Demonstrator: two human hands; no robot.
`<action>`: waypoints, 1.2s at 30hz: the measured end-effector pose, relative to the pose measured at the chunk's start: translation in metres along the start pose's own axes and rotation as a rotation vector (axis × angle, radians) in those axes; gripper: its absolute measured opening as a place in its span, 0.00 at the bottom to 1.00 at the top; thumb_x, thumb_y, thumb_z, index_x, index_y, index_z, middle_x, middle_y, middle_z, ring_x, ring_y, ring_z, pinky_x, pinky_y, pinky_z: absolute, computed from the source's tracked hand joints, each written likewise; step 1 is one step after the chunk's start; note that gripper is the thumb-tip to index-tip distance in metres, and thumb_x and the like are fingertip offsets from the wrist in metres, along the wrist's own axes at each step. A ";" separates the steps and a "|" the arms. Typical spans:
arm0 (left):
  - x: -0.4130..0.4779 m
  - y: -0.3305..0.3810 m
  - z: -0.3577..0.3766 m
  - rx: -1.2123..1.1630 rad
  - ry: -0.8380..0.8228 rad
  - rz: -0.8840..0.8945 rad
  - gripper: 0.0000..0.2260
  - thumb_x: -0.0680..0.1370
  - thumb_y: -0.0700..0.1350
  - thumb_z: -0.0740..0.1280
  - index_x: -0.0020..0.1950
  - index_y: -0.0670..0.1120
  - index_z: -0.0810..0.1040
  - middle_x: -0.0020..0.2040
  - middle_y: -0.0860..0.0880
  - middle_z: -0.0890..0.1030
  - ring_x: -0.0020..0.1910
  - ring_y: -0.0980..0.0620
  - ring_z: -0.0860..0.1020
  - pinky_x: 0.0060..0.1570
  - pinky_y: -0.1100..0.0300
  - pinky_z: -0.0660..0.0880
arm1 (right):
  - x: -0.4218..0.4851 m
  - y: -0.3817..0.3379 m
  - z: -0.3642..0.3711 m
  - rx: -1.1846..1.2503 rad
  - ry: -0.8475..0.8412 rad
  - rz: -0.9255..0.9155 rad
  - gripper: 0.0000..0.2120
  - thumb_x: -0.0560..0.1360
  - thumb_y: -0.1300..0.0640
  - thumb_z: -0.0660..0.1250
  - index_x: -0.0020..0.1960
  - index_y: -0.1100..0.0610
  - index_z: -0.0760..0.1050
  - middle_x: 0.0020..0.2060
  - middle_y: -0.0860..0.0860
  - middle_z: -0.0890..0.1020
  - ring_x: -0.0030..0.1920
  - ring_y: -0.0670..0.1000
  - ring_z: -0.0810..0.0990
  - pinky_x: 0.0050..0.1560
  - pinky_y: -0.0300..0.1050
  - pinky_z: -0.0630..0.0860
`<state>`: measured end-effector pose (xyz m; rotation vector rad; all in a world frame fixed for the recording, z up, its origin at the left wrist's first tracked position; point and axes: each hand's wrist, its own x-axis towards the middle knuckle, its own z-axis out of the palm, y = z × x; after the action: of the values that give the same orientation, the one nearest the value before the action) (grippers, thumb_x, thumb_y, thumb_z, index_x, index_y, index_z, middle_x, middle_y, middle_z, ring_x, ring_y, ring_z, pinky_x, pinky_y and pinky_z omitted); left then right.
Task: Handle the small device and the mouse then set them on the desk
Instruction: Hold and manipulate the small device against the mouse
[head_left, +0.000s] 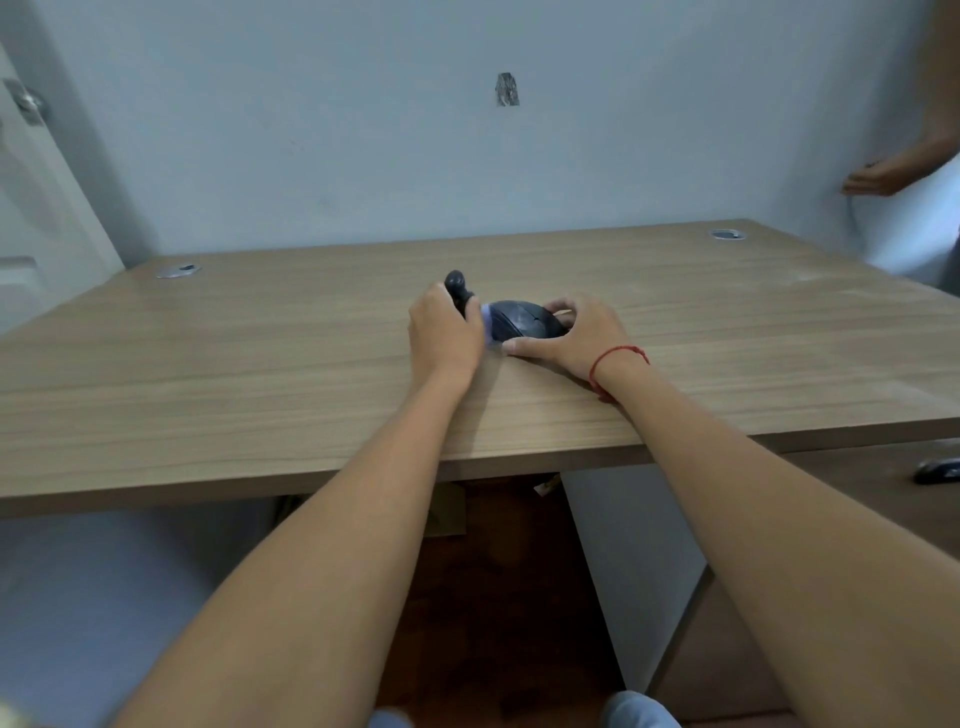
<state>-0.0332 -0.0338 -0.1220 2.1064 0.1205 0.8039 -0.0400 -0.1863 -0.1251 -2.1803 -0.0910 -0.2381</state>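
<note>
A dark grey mouse lies on the wooden desk near its middle. My right hand curls around the mouse's right side, thumb along its near edge. My left hand is closed on a small black device with a rounded top that sticks up above my fingers, just left of the mouse. A pale bluish-white part shows between the device and the mouse; I cannot tell which it belongs to.
Two round cable grommets sit at the desk's back left and back right. Another person's hand hangs at the far right by the wall. A second dark mouse lies on a lower surface at the right.
</note>
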 end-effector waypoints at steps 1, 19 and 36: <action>0.001 -0.001 0.000 0.022 0.010 -0.018 0.11 0.76 0.46 0.66 0.47 0.37 0.76 0.47 0.38 0.81 0.48 0.38 0.79 0.46 0.50 0.74 | -0.001 0.000 0.001 -0.013 0.008 -0.003 0.38 0.60 0.42 0.81 0.64 0.55 0.73 0.53 0.49 0.79 0.52 0.49 0.78 0.53 0.43 0.74; 0.003 0.000 0.001 -0.169 -0.042 -0.028 0.11 0.75 0.48 0.68 0.42 0.39 0.76 0.37 0.47 0.79 0.38 0.49 0.78 0.29 0.70 0.68 | -0.001 -0.004 0.005 -0.118 0.033 -0.103 0.22 0.77 0.47 0.65 0.67 0.58 0.75 0.63 0.55 0.80 0.64 0.55 0.77 0.61 0.44 0.70; 0.003 0.004 0.001 -0.150 -0.010 -0.025 0.08 0.75 0.46 0.69 0.42 0.41 0.76 0.39 0.45 0.81 0.39 0.49 0.78 0.40 0.61 0.72 | 0.003 0.003 0.004 -0.014 -0.027 -0.079 0.26 0.75 0.46 0.68 0.70 0.55 0.73 0.64 0.53 0.79 0.64 0.51 0.77 0.60 0.40 0.70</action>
<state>-0.0313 -0.0357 -0.1185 1.9640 0.0778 0.7638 -0.0358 -0.1853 -0.1288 -2.1970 -0.1908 -0.2551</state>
